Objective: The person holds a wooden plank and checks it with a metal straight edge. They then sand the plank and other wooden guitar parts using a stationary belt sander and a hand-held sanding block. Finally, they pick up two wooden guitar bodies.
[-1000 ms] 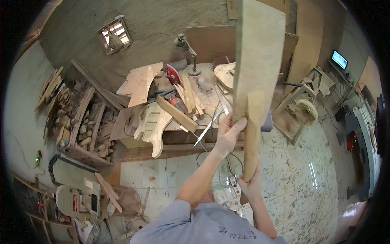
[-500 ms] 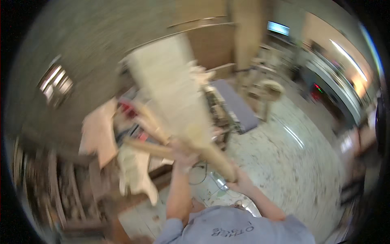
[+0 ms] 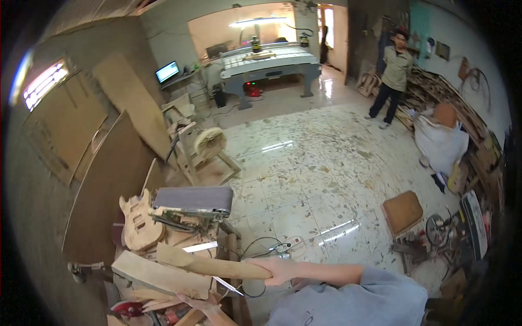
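My right hand (image 3: 276, 270) is closed round the narrow end of a long, pale wooden piece (image 3: 209, 264), which widens toward the left. Just below it is a thick wooden block (image 3: 163, 277); whether the two are joined, I cannot tell. My left hand (image 3: 200, 305) is at the block's near right end, its fingers partly hidden under the wood. A thin white metallic strip (image 3: 201, 247) shows behind the long piece. Beyond lies an unfinished electric guitar body (image 3: 142, 223) beside a belt sander (image 3: 193, 199) with a grey belt.
Wood scraps and a red power tool (image 3: 128, 308) lie at lower left. Cables and a power strip (image 3: 291, 244) are on the chip-strewn floor. A round-topped wooden stand (image 3: 211, 142) and a large machine table (image 3: 272, 61) stand farther off. Another person (image 3: 396, 73) stands at far right.
My view has swung to the right, bringing the machine table and the other person into sight. The wooden piece, broad face up before, now sits lower and edge-on beside the sander.
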`<action>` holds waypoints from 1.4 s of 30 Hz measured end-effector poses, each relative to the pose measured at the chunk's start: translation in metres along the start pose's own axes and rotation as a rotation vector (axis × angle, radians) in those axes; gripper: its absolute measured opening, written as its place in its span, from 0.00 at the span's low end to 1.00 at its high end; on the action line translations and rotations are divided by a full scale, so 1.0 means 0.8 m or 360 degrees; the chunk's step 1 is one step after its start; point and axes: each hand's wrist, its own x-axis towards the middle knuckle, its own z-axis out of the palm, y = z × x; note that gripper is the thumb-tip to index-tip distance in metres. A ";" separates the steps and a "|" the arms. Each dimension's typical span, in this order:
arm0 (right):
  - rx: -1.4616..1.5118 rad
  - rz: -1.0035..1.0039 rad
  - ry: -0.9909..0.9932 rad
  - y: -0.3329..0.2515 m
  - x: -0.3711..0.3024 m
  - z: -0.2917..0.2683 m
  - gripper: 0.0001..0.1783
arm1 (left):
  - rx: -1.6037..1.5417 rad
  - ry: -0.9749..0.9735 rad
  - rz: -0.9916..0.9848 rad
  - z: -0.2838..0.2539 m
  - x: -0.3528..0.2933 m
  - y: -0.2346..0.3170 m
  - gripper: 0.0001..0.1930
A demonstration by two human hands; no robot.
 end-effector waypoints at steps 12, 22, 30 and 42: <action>0.0140 -0.0014 0.0106 -0.005 0.006 -0.003 0.45 | 0.0232 0.0050 -0.0436 -0.018 -0.012 -0.019 0.42; 0.0151 -0.0204 0.0254 -0.010 0.003 -0.027 0.38 | 0.0507 0.0019 -0.0225 0.006 -0.043 -0.042 0.40; 0.0054 -0.0490 0.0570 -0.028 -0.025 -0.066 0.36 | 0.0832 -0.0230 -0.0056 0.021 -0.036 -0.044 0.39; -0.0016 -0.0013 0.1002 0.002 -0.127 -0.093 0.27 | 0.0522 -0.0779 -0.0307 0.118 -0.064 -0.113 0.36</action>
